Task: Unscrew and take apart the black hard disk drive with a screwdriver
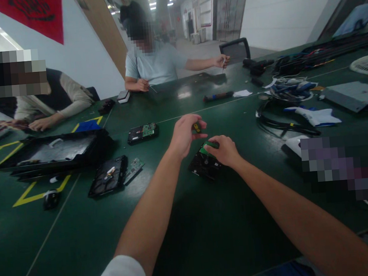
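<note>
A black hard drive (202, 164) with a green circuit board (207, 148) lies on the dark green table in front of me. My right hand (226, 151) is closed at the drive's far right edge, thumb and fingers pinching the circuit board. Just above and to the left, my left hand (185, 134) curls around a short yellow-and-black tool handle (197, 127), probably a screwdriver; its tip cannot be made out. Left of my forearm lie a second hard drive (143, 133), a black open casing (109, 176) and a loose circuit board (133, 171).
A large black tray (57, 150) stands at the left near a black mouse (51, 199). Cables (278, 120), a glove-like white and blue piece (317, 115) and a grey metal box (355, 94) lie right. Two people sit across the table, one holding thin tools.
</note>
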The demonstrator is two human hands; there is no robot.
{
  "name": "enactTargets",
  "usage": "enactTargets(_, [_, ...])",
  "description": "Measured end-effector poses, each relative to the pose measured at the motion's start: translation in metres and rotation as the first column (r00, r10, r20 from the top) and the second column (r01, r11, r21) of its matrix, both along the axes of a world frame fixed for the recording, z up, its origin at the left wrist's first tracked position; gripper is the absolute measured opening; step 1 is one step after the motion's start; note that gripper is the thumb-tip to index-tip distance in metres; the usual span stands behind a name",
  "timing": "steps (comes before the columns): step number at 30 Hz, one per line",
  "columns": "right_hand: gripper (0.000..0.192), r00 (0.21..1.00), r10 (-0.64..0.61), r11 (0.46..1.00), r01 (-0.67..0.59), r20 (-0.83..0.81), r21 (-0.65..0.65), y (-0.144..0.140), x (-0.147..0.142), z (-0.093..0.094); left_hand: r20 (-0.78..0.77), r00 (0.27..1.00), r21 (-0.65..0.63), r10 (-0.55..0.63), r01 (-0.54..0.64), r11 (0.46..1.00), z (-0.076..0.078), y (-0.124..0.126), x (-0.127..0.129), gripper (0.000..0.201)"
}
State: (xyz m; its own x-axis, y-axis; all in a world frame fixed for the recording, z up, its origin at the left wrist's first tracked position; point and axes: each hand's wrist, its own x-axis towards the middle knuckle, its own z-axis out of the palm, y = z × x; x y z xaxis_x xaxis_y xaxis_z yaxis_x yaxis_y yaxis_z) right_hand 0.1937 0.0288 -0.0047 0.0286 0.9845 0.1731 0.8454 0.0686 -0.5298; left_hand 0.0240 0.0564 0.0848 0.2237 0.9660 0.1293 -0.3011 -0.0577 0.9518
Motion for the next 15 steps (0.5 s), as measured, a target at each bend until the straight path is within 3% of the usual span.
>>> enactTargets(6, [0.036, 1.000, -0.004, 1.000, 0.004, 0.001, -0.006, -0.0007, 0.0000, 0.0007, -0.109, 0.990, 0.107, 0.092, -0.081, 0.991, -0.0009, 0.0017, -0.0005, 0.021])
enactTargets(12, [0.034, 1.000, -0.004, 1.000, 0.004, 0.008, -0.006, -0.0017, -0.0003, 0.0026, -0.016, 1.000, 0.012, 0.002, -0.002, 1.000, 0.0001, -0.0004, 0.0007, 0.020])
enactTargets(15, [0.034, 1.000, -0.001, 1.000, 0.001, 0.002, -0.012, -0.0016, -0.0008, 0.0032, 0.007, 1.000, -0.012, 0.011, -0.011, 1.000, -0.0001, -0.0009, 0.0025, 0.019])
